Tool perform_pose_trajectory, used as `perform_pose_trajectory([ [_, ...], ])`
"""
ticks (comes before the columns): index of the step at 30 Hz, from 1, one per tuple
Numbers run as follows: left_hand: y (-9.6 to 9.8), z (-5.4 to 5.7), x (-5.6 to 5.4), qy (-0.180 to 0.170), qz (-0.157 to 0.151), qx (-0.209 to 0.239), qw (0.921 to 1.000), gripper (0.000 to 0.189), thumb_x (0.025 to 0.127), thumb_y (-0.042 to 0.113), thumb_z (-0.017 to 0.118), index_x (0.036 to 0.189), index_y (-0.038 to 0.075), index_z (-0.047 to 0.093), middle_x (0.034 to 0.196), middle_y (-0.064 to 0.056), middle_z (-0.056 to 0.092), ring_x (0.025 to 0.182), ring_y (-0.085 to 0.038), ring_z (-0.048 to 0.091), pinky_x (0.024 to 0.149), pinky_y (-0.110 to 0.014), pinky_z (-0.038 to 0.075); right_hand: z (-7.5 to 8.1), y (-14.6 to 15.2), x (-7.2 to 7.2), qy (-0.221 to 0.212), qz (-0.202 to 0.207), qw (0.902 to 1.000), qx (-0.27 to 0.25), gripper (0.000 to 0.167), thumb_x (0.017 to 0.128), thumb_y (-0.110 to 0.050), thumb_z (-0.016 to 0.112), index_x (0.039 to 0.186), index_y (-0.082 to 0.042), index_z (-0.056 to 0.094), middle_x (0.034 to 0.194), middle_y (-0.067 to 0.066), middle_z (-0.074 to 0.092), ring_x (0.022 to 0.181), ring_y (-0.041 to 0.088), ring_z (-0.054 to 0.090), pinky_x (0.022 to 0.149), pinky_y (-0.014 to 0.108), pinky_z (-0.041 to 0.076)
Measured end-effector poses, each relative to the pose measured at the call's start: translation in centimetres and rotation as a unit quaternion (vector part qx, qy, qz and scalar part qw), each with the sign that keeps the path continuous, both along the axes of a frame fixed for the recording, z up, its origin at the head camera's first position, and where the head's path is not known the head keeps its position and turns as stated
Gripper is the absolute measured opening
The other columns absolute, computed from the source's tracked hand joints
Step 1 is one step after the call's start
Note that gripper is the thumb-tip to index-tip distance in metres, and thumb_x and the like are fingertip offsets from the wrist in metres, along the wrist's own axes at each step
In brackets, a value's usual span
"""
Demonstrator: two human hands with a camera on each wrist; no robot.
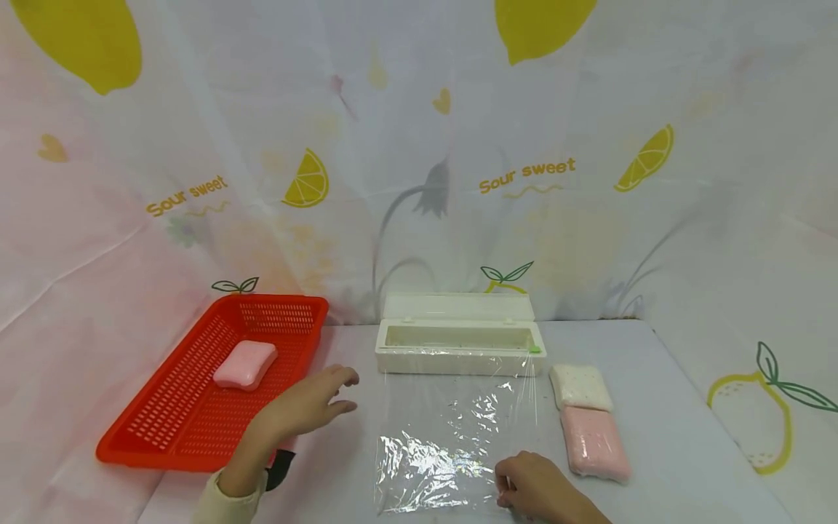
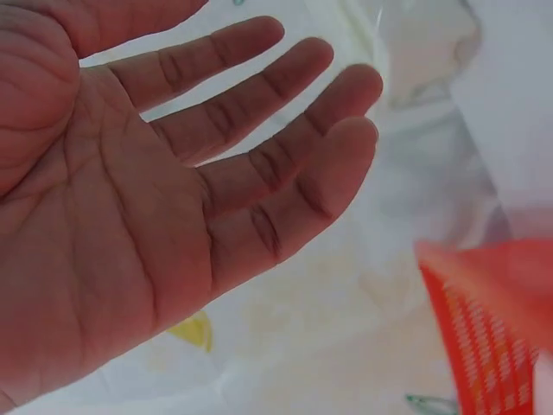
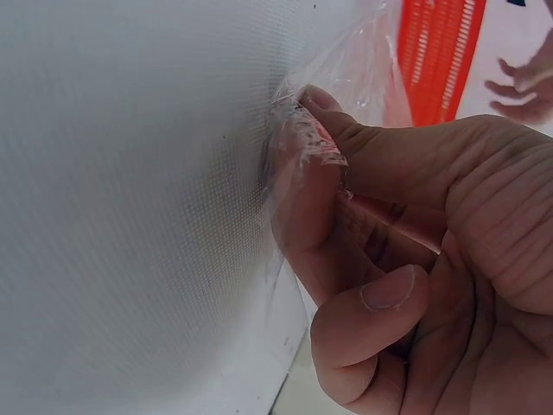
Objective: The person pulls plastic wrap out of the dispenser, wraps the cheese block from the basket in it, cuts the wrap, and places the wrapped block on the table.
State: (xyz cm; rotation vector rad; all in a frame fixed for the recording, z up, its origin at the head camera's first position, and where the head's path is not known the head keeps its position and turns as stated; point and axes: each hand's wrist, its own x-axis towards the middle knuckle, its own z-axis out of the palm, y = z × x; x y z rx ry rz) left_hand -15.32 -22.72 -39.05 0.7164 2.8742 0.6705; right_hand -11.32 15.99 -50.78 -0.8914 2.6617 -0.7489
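Note:
A sheet of clear plastic wrap [image 1: 439, 444] stretches over the table from a white dispenser box [image 1: 458, 362] with its lid raised. At the sheet's near right corner my right hand [image 1: 540, 486] pinches the wrap between thumb and index finger; the right wrist view shows the film [image 3: 311, 143] bunched at the fingertips. My left hand [image 1: 308, 404] is held between the red basket and the wrap, holding nothing. Its fingers [image 2: 259, 147] are spread and slightly bent in the left wrist view. Inside the red basket [image 1: 157, 457] lies a pink soap bar [image 1: 246, 364].
Right of the dispenser, a white wrapped bar [image 1: 581, 387] sits against a pink wrapped bar [image 1: 594, 442]. A small green slider [image 1: 535, 349] is on the dispenser's right end. A lemon-printed cloth [image 1: 419, 160] hangs behind the table.

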Motion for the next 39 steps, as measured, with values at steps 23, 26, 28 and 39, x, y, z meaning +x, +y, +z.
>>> perform_pose_trajectory([
  [23, -12.2, 3.2, -7.0, 0.005, 0.111, -0.071, 0.9913, 0.055, 0.088, 0.014, 0.072, 0.128, -0.017, 0.047, 0.124, -0.036, 0.052, 0.114, -0.051, 0.048, 0.093, -0.062, 0.042, -0.4, 0.3, 0.4, 0.028, -0.007, 0.9996, -0.003, 0.028, 0.076, -0.022, 0.080, 0.068, -0.024, 0.053, 0.064, -0.021, 0.039, 0.062, 0.000, 0.037, 0.057, 0.023, 0.033],
  [26, -13.6, 2.4, -8.2, -0.010, 0.120, -0.082, 0.9893, 0.059, 0.088, 0.014, 0.072, 0.129, -0.018, 0.045, 0.125, -0.037, 0.052, 0.114, -0.052, 0.048, 0.094, -0.063, 0.041, -0.4, 0.3, 0.5, 0.031, -0.009, 0.9995, -0.002, 0.029, 0.075, -0.021, 0.080, 0.067, -0.024, 0.052, 0.064, -0.021, 0.039, 0.062, 0.000, 0.036, 0.057, 0.023, 0.033],
  [28, -14.3, 2.0, -8.9, -0.022, 0.123, -0.085, 0.9885, 0.062, 0.087, 0.015, 0.072, 0.131, -0.019, 0.044, 0.126, -0.039, 0.050, 0.115, -0.053, 0.047, 0.095, -0.064, 0.039, -0.4, 0.3, 0.5, 0.032, -0.009, 0.9994, -0.005, 0.029, 0.075, -0.021, 0.080, 0.067, -0.025, 0.052, 0.064, -0.021, 0.039, 0.063, 0.000, 0.036, 0.058, 0.023, 0.033],
  [39, -16.3, -0.2, -10.4, -0.158, 0.192, -0.069, 0.9660, 0.078, 0.091, 0.022, 0.068, 0.142, -0.020, 0.026, 0.141, -0.043, 0.031, 0.126, -0.056, 0.033, 0.102, -0.067, 0.030, -0.6, 0.2, 0.5, 0.016, -0.017, 0.9997, -0.003, 0.028, 0.076, -0.021, 0.080, 0.068, -0.025, 0.053, 0.062, -0.020, 0.041, 0.062, 0.000, 0.037, 0.058, 0.023, 0.034],
])
